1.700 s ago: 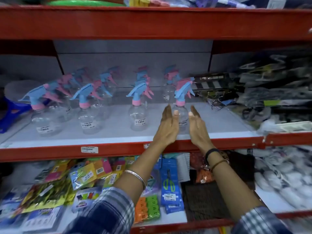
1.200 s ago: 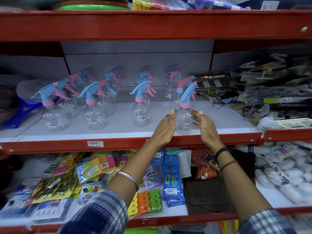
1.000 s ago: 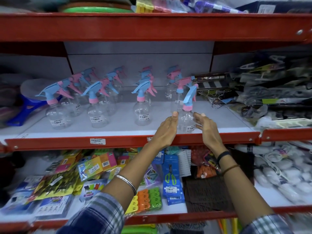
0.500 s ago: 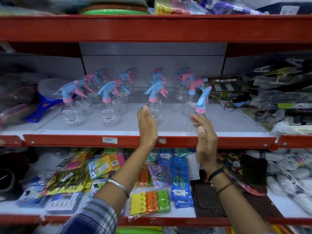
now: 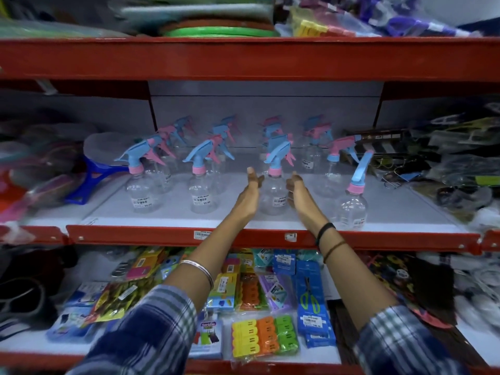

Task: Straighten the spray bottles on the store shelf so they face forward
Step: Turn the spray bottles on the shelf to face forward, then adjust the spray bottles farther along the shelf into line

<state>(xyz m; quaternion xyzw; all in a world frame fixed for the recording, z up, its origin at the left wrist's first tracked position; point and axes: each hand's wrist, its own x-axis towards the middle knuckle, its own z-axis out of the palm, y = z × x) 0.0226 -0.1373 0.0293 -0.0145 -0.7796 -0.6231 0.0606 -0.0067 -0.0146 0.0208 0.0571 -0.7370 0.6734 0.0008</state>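
Head view of a red-framed store shelf [image 5: 162,221] with a white deck. Both arms, in plaid sleeves, reach forward over the shelf's front lip. The left hand [image 5: 247,197] and the right hand [image 5: 299,197] stand upright with palms facing each other and fingers extended, flanking a clear spray bottle [image 5: 274,196] with a pink collar and blue trigger head. Each palm lies just beside the bottle's body; whether either touches it cannot be told, and neither hand is closed around anything. The bottle stands upright between the hands, its price sticker toward the camera and its nozzle angled to the left.

To the right of the right hand, near the shelf front, a second spray bottle [image 5: 351,209] stands upright with its blue trigger head seen nearly edge-on. To the left of the left hand, two more front bottles [image 5: 201,194] and [image 5: 140,194] stand with nozzles pointing left. Beyond the hands, further bottles [image 5: 331,171] fill the rear rows, their pink and blue heads turned various ways.

A silver bangle [image 5: 200,269] circles the left forearm; a black band [image 5: 323,231] and a thin brown band sit on the right wrist. Below the arms, the lower shelf holds packets of coloured clips [image 5: 266,336] and carded scissors [image 5: 311,299].
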